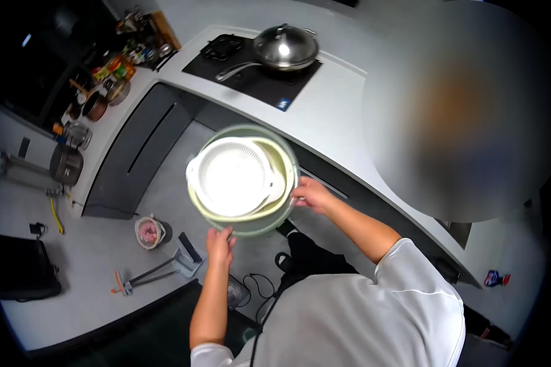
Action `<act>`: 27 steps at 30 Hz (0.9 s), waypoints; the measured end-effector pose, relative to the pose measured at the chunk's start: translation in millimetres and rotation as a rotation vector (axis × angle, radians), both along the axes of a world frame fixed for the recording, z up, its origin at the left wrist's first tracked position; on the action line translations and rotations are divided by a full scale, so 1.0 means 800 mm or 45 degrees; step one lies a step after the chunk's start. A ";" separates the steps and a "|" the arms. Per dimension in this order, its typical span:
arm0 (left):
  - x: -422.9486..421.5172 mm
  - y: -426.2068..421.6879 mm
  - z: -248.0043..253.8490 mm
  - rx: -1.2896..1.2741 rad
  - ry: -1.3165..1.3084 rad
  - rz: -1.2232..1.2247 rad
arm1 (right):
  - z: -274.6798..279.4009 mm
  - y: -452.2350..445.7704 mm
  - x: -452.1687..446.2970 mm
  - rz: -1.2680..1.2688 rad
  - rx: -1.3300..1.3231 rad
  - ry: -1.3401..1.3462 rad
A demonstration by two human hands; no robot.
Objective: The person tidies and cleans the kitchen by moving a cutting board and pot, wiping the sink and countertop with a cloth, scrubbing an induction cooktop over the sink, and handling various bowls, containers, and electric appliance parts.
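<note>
I carry a stack of nested bowls in front of me, above the floor. Outermost is a translucent green basin (251, 232). Inside it sits a pale yellow-green basket (280, 158), and on top lies a white colander (232, 177) with slotted sides, its middle washed out by glare. My left hand (219, 246) grips the basin's near rim, thumb and fingers closed around the edge. On the right side, my right hand (312, 195) pinches the same rim. The fingers beneath the basin are hidden.
A lidded wok (286, 48) stands on the black cooktop (251, 76). Pots and bottles line the left counter. On the floor are a small bin (150, 232), a dustpan (188, 260) and a loose cable (257, 281). A large blurred shape (465, 122) covers the upper right.
</note>
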State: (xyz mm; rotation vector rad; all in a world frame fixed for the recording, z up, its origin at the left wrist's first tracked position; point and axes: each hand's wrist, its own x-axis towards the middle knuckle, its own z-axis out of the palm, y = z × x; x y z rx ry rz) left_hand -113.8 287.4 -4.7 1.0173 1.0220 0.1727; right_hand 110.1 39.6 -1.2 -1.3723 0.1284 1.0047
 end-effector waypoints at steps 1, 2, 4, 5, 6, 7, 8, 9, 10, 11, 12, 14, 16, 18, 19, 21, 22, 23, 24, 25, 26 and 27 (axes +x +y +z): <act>0.047 -0.032 0.001 0.018 -0.019 -0.087 | -0.002 -0.052 0.029 -0.066 0.063 -0.015; 0.084 -0.048 0.009 0.034 -0.022 -0.179 | -0.001 -0.083 0.043 -0.147 0.065 -0.011; 0.157 -0.078 0.014 0.041 -0.013 -0.328 | -0.002 -0.133 0.070 -0.304 0.039 -0.018; 0.194 -0.107 0.016 0.045 0.011 -0.379 | -0.002 -0.168 0.088 -0.376 0.024 -0.016; 0.223 -0.126 0.013 0.024 0.010 -0.428 | -0.003 -0.192 0.099 -0.441 0.026 -0.030; 0.254 -0.146 0.009 0.004 0.008 -0.474 | -0.001 -0.215 0.112 -0.502 -0.006 -0.040; 0.281 -0.168 0.010 0.005 -0.002 -0.497 | -0.017 -0.244 0.131 -0.536 0.009 -0.038; 0.304 -0.190 0.010 -0.003 -0.008 -0.520 | -0.031 -0.270 0.147 -0.570 0.017 -0.031; 0.324 -0.206 -0.001 -0.026 -0.016 -0.547 | -0.036 -0.291 0.158 -0.603 0.017 -0.004; 0.344 -0.219 -0.015 -0.053 -0.028 -0.573 | -0.039 -0.309 0.168 -0.634 0.013 0.019; 0.366 -0.235 -0.027 -0.082 -0.044 -0.601 | -0.041 -0.327 0.182 -0.669 0.006 0.039; 0.396 -0.264 -0.039 -0.097 -0.033 -0.590 | -0.054 -0.358 0.203 -0.713 -0.013 0.061; 0.417 -0.289 -0.056 -0.085 -0.029 -0.538 | -0.076 -0.384 0.226 -0.724 -0.040 0.054; 0.425 -0.301 -0.072 -0.039 0.003 -0.566 | -0.093 -0.413 0.239 -0.609 0.135 0.013; 0.425 -0.308 -0.070 -0.068 -0.078 -0.548 | -0.102 -0.417 0.244 -0.519 0.230 0.015; 0.432 -0.312 -0.117 -0.110 -0.250 -0.463 | -0.085 -0.399 0.248 -0.681 -0.048 0.072; 0.434 -0.307 -0.113 -0.065 -0.212 -0.621 | -0.109 -0.427 0.266 -0.605 0.031 0.123; 0.427 -0.304 -0.080 0.024 -0.137 -0.606 | -0.135 -0.447 0.282 -0.536 0.106 0.180; 0.435 -0.302 -0.116 -0.044 -0.243 -0.734 | -0.119 -0.429 0.279 -0.744 -0.117 0.169; 0.424 -0.299 -0.094 0.091 -0.212 -0.749 | -0.129 -0.450 0.295 -0.647 -0.073 0.241; 0.428 -0.301 -0.111 0.264 -0.144 -0.742 | -0.130 -0.460 0.307 -0.560 -0.037 0.264; 0.421 -0.298 -0.129 0.426 -0.071 -0.757 | -0.134 -0.471 0.320 -0.538 -0.057 0.307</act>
